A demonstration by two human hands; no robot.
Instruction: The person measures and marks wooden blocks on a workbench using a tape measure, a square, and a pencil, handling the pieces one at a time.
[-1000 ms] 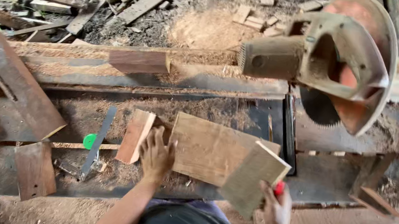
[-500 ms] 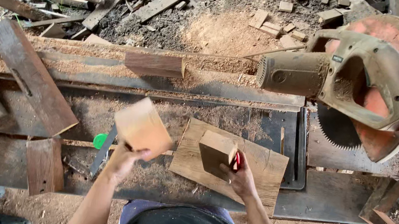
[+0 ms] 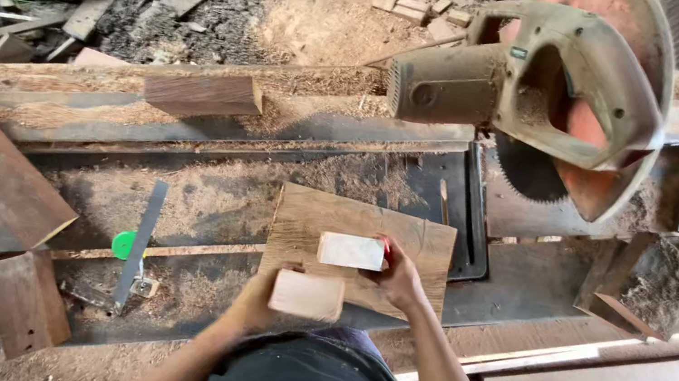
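1. Two pale wood blocks sit in our hands, close to our body: our left hand point(image 3: 255, 300) grips the lower block point(image 3: 306, 294) from its left end, fingers wrapped behind it.
2. Our right hand point(image 3: 400, 276) clasps the upper block point(image 3: 350, 251) by its right end, with something small and red showing at the fingers; the two blocks are just apart, one above the other.
3. Both blocks hover over a flat brown board point(image 3: 307, 217) lying on the sawdust-covered surface point(image 3: 208, 205).
4. To the left lie a metal blade-like tool point(image 3: 140, 240) and a green round piece point(image 3: 124, 244) touching it.
5. Further off, a dark wood offcut point(image 3: 201, 92) rests on the rail.
6. Beyond, at upper right, stands the circular saw point(image 3: 550, 88), its toothed blade under a rust-coloured guard.
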